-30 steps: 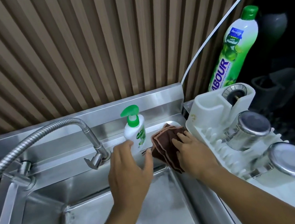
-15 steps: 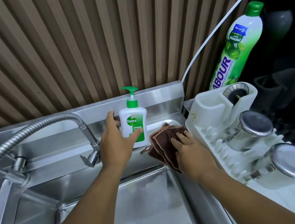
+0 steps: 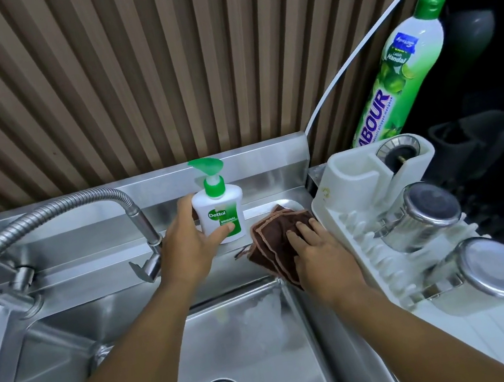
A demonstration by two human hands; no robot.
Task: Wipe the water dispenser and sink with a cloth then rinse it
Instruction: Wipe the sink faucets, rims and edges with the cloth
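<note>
While the left hand [image 3: 190, 248] clasps the soap bottle [image 3: 220, 214], the right hand [image 3: 319, 254] presses flat on the cloth [image 3: 272, 237].

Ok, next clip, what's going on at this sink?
A person is cleaning around a steel sink. The right hand presses a folded brown cloth flat on the back ledge, beside a white dish rack. The left hand grips a Dettol pump bottle, upright on the ledge. The tap shows no water running.
</note>
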